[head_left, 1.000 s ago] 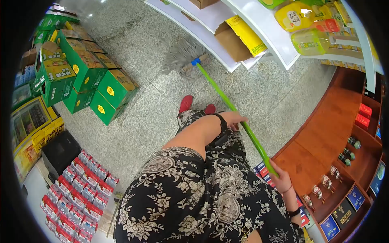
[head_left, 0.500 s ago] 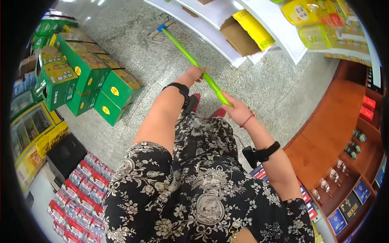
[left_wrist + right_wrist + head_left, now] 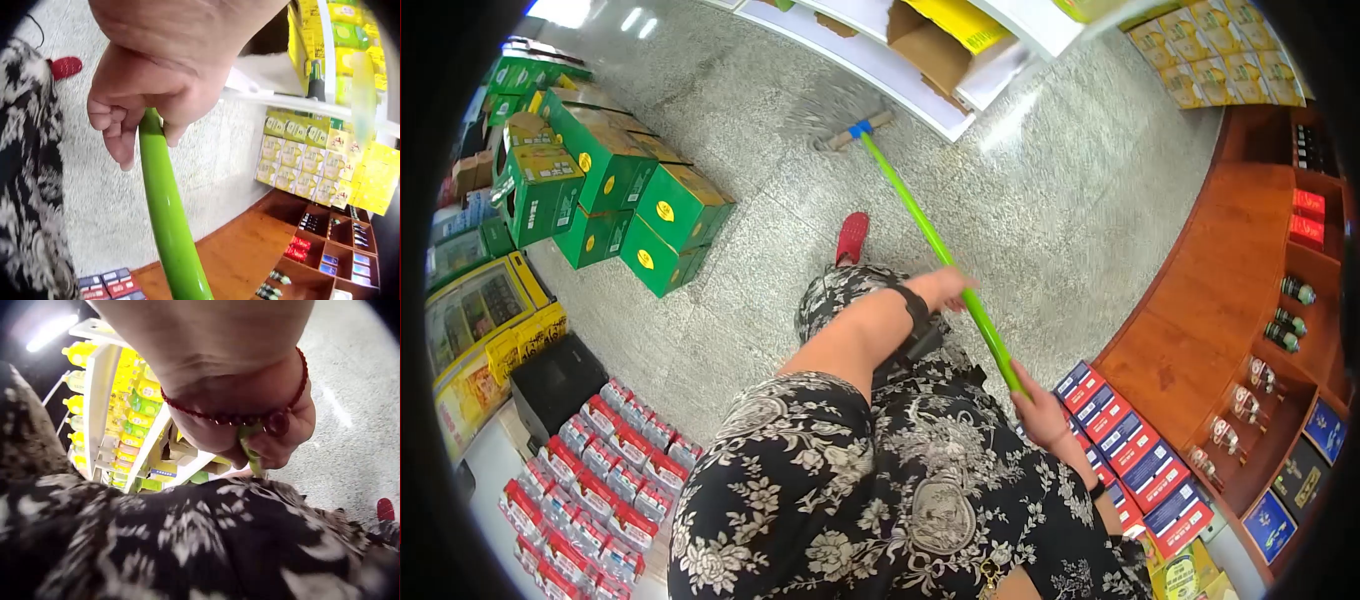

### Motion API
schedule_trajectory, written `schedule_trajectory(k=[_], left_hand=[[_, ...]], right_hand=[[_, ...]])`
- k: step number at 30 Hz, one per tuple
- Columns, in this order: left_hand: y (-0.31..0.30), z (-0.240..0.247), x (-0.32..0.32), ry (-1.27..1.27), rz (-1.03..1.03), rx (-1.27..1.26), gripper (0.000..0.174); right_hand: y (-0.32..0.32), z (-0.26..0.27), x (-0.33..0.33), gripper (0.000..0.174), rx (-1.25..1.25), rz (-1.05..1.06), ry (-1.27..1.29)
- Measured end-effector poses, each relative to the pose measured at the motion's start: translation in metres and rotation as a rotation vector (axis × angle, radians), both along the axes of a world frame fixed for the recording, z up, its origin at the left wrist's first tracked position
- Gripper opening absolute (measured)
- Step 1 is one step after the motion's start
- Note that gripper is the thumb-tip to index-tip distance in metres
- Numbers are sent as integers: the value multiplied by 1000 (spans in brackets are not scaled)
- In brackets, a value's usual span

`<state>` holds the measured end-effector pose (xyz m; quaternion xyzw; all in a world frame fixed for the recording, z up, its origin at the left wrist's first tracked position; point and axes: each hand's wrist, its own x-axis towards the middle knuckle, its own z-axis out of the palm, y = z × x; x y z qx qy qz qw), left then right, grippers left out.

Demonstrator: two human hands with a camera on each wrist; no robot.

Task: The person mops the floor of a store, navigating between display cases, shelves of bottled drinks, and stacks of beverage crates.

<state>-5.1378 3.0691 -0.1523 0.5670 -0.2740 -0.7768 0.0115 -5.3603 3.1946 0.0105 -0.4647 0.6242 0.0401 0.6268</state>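
A mop with a bright green handle [image 3: 915, 212] slants across the head view; its blue clamp [image 3: 860, 130] and blurred grey strands [image 3: 825, 118] lie on the speckled floor. My left hand [image 3: 940, 290] grips the handle partway down, and the left wrist view shows thumb and fingers of that hand [image 3: 147, 94] around the green pole [image 3: 167, 212]. Near the handle's upper end my right hand [image 3: 1040, 408] holds on, close to the body. In the right wrist view the right hand [image 3: 262, 434] curls round a short piece of green pole [image 3: 251, 450].
Green cartons [image 3: 662, 225] are stacked at the left, above red-labelled bottle packs [image 3: 590, 480]. White shelving [image 3: 870, 60] with an opened carton [image 3: 930, 45] stands ahead. A brown wooden counter [image 3: 1170, 300] curves along the right, near blue-and-red boxes [image 3: 1130, 450]. A red shoe [image 3: 853, 238] is on the floor.
The mop head swung out to the upper left, then came back right and nearer. Both hands reached forward and left, then drew back towards the body, still gripping the handle.
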Motion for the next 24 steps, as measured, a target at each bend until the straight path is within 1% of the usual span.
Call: schedule_trajectory(k=[1,3,4,5,6,7,8,9,10,11,12,13,14,15,16,18,19,20,22,23,24], left_hand=[[22,1,-23,26,2,100,35],[60,-9,-54,154,-164,205,35],[81,-7,-69,168,-184,224,35],[95,-7,-83,177,-199,237,36],[102,-1,-94,173,-189,234,36],[107,12,-102,238,-238,293,36],[114,19,-111,303,-288,355,36],[120,18,-121,300,-281,360,36],[124,15,-133,302,-233,362,36],[126,12,-139,304,-187,359,35],[124,6,-141,303,-187,355,35],[122,-2,-139,317,-118,351,33],[119,-6,-132,330,-51,351,31],[109,5,-115,305,-8,347,27],[104,2,-94,301,0,346,27],[94,-5,-45,237,184,223,25],[83,3,-12,214,214,196,25],[70,10,24,192,240,168,25],[48,5,92,-11,269,36,28],[37,-9,130,-86,345,-42,29],[29,-23,167,-160,424,-116,29]], right_hand=[[22,13,-18,53,16,-16,6],[85,1,-70,53,-299,141,-30],[92,34,-74,56,-96,130,38],[128,21,-96,61,-366,134,-11],[162,1,-131,65,-214,-66,-186],[154,25,-133,65,-109,145,37],[140,62,-133,65,-3,354,259],[125,81,-130,65,0,311,217],[117,90,-129,64,2,261,178],[118,77,-139,63,16,231,125],[120,73,-146,63,12,231,125],[95,87,-129,62,-30,328,189],[73,96,-111,62,-69,423,252],[58,97,-94,62,-26,410,257],[51,84,-87,61,-115,479,236],[32,63,-51,59,-129,523,199],[20,54,-27,58,-138,536,173],[8,44,4,57,-148,545,148],[-14,18,66,57,-257,565,106],[-30,10,104,56,-239,554,61],[-46,6,146,56,-300,531,-13]])
